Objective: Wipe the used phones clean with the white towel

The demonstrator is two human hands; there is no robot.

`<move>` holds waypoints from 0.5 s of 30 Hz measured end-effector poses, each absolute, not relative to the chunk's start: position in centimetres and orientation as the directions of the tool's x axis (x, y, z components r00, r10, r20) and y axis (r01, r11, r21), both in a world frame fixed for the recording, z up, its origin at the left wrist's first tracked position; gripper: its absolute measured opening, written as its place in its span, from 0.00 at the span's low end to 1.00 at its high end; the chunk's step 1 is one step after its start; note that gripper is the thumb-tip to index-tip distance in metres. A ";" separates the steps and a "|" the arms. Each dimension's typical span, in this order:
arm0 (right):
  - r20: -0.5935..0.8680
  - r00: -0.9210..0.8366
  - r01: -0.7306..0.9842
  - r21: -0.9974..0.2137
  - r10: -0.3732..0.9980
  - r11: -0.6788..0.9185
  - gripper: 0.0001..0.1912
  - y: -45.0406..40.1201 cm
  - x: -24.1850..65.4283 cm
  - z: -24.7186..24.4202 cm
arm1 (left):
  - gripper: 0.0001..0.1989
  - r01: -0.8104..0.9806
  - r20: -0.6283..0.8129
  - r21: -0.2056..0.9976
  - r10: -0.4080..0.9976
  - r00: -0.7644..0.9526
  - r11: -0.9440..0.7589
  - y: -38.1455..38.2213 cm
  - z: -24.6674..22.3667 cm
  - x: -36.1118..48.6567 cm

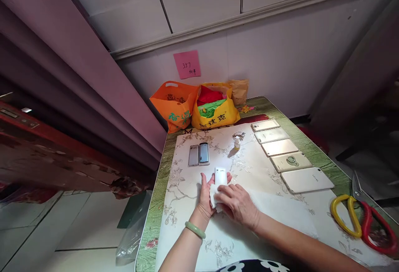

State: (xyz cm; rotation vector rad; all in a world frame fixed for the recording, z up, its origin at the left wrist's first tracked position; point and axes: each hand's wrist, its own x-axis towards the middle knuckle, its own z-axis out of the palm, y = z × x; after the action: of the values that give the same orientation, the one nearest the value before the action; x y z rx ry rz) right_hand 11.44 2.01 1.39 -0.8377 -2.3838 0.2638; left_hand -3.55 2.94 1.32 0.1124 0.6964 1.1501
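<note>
A small white phone [220,176] lies in my left hand [205,194], back side up, with my fingers and thumb round its edges. My right hand [238,205] presses a white cloth or tissue [213,196] over the phone's lower part, its fingers bent together. A silver phone [193,155] and a blue-grey phone [203,154] lie side by side beyond my hands. A small white bottle [237,142] stands upright to their right. Several larger phones form a column at the right, the nearest one white [307,180].
Scissors [358,218] with yellow and red handles lie at the right edge. Along the back stand an orange bag [174,105], a yellow bag [218,114] holding cloths, and a brown pouch [239,92]. The patterned white sheet [183,222] covers most of the table.
</note>
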 end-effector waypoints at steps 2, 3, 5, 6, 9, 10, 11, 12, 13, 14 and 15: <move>0.447 -0.559 0.556 -0.422 0.698 0.716 0.08 4.3 10.6 1.5 | 0.36 -0.806 -0.466 0.425 0.863 0.196 0.412 3.0 1.4 -3.3; 0.429 -0.519 0.591 -0.445 0.739 0.673 0.08 5.6 10.3 1.5 | 0.34 -0.810 -0.469 0.434 0.866 0.171 0.395 3.1 1.4 -3.2; 0.393 -0.442 0.665 -0.460 0.807 0.588 0.09 7.9 10.2 1.5 | 0.33 -0.813 -0.456 0.455 0.879 0.136 0.362 3.2 1.4 -2.8; 0.379 -0.406 0.696 -0.461 0.832 0.550 0.09 8.7 10.4 1.5 | 0.33 -0.813 -0.441 0.462 0.887 0.135 0.353 3.2 1.5 -2.6; 0.379 -0.351 0.739 -0.450 0.856 0.502 0.09 9.0 11.7 1.1 | 0.34 -0.815 -0.400 0.466 0.904 0.154 0.345 3.2 1.5 -2.4; 0.393 -0.364 0.734 -0.438 0.844 0.520 0.09 8.3 12.2 1.0 | 0.35 -0.815 -0.395 0.466 0.905 0.157 0.344 3.1 1.5 -2.4; 0.412 -0.391 0.718 -0.423 0.823 0.552 0.10 7.3 12.8 0.9 | 0.35 -0.813 -0.395 0.467 0.905 0.159 0.347 3.1 1.4 -2.5; 0.433 -0.424 0.696 -0.406 0.795 0.592 0.10 6.2 13.2 0.8 | 0.36 -0.809 -0.399 0.469 0.902 0.163 0.354 3.0 1.4 -2.6; 0.451 -0.463 0.664 -0.394 0.763 0.636 0.11 5.0 13.6 0.8 | 0.37 -0.803 -0.409 0.470 0.897 0.170 0.367 2.9 1.4 -2.8; 0.465 -0.496 0.631 -0.387 0.733 0.672 0.12 3.8 13.9 0.8 | 0.37 -0.795 -0.422 0.469 0.888 0.183 0.386 2.9 1.3 -2.9; 0.475 -0.529 0.597 -0.380 0.703 0.706 0.14 2.8 14.0 0.9 | 0.38 -0.786 -0.435 0.466 0.879 0.197 0.407 2.8 1.3 -3.1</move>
State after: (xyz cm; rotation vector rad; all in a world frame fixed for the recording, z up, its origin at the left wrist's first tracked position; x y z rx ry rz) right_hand 13.99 2.80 0.88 -0.9873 -2.2987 0.2260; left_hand -3.07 2.82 1.30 0.1517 0.7185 1.1709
